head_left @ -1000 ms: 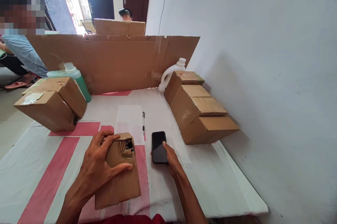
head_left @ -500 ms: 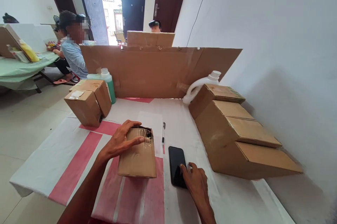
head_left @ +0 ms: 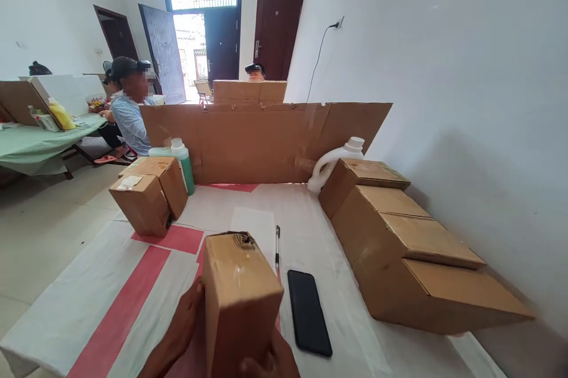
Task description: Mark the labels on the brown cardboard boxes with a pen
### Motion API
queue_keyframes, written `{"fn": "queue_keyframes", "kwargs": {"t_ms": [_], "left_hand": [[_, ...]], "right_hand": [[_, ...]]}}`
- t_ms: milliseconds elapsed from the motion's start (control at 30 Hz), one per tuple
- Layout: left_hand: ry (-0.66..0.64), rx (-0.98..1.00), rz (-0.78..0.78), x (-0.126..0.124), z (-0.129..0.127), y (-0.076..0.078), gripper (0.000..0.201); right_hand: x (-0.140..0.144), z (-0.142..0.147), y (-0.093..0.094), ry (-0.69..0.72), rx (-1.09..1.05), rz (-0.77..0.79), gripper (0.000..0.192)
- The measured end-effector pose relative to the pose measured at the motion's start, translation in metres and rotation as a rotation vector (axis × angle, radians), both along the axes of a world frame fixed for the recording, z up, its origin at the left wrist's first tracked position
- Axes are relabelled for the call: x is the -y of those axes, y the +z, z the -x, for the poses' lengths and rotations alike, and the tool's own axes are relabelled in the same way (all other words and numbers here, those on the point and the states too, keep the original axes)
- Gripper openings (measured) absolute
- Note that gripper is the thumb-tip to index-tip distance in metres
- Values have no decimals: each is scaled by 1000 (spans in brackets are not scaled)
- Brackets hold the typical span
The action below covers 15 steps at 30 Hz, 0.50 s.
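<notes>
I hold a small brown cardboard box [head_left: 237, 295] with a torn far end up close to the camera, above the near edge of the table [head_left: 89, 295]. My left hand [head_left: 180, 333] grips its left side. My right hand [head_left: 273, 361] presses on its near lower right corner, mostly cut off by the frame. A black phone [head_left: 309, 312] lies flat just to the right of the box. A pen [head_left: 277, 239] lies beyond it on a white paper sheet.
Three brown boxes [head_left: 399, 236] line the right wall, with a white jug [head_left: 331, 162] behind them. Two boxes [head_left: 148, 191] and a green bottle [head_left: 183, 162] stand at the left. A cardboard screen [head_left: 266, 141] closes the far edge. People sit beyond.
The small box has come up off the table toward me. My right hand left the phone and went onto the box. The view has tilted upward.
</notes>
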<state>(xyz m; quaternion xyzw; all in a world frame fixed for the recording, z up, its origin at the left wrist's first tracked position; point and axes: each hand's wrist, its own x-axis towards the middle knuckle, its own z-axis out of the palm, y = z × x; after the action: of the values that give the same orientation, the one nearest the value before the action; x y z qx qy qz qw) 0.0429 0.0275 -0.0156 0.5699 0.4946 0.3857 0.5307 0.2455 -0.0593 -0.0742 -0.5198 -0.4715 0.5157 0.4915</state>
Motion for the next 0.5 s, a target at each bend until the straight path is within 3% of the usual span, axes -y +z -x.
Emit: {"fn": "queue_keyframes", "kwargs": {"t_ms": [100, 200, 333, 400, 500], "left_hand": [[-14, -187, 12, 24, 25, 12, 63], [17, -286, 24, 42, 39, 40, 68], [75, -314, -76, 43, 37, 67, 67], [97, -295, -129, 33, 31, 65, 66], [118, -178, -207, 13, 18, 41, 68]], "right_hand": [[8, -13, 36, -79, -9, 37, 87], [6, -21, 71, -136, 7, 100, 83], [-12, -26, 91, -64, 27, 48, 77], [-24, -28, 91, -71, 57, 21, 77], [-47, -35, 83, -139, 185, -73, 71]]}}
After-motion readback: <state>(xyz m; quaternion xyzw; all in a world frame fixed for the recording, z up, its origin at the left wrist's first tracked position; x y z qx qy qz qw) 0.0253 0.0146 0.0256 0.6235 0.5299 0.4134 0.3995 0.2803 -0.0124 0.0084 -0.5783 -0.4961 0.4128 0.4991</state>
